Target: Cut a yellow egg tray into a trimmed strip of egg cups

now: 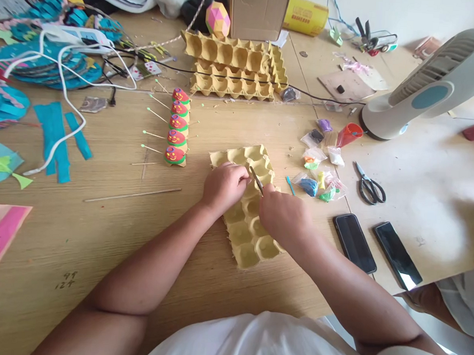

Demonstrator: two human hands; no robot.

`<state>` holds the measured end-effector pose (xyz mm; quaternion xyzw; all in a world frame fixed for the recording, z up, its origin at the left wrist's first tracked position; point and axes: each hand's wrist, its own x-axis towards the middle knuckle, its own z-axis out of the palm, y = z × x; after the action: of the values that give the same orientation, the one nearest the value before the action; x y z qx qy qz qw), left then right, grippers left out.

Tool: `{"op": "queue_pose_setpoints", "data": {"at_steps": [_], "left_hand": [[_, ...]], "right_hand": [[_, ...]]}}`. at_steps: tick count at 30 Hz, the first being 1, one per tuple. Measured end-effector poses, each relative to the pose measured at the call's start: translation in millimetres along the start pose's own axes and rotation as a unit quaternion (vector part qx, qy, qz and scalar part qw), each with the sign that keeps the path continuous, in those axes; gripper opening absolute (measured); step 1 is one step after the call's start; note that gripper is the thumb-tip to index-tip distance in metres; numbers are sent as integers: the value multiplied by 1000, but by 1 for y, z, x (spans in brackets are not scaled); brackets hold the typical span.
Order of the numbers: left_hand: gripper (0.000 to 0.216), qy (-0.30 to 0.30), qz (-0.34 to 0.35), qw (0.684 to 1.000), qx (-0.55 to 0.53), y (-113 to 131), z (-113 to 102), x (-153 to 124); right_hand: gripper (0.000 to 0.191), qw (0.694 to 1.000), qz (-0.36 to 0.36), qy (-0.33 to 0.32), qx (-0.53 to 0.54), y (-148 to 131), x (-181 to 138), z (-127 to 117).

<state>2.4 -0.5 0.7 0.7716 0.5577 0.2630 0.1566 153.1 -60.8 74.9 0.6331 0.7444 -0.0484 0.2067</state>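
A yellow pulp egg carton [241, 234] lies at the centre of the frame on the wooden surface [136, 246]. The left hand [225, 186] has its grip pinched on the carton; the right hand [285, 210] has its grip closed around a narrow-bladed tool [257, 180], handle hidden. Clean cutting probably calls for short strokes along the valleys between cups, steady support, and left fingertips clear of the blade.
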Motion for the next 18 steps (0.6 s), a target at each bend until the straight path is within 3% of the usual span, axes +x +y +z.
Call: {"op": "queue_pose_setpoints", "data": {"at_steps": [18], "left_hand": [[15, -5, 9, 1000, 4, -2, 2, -1]], "right_hand": [[26, 999, 14, -38, 28, -4, 2, -10]]}}
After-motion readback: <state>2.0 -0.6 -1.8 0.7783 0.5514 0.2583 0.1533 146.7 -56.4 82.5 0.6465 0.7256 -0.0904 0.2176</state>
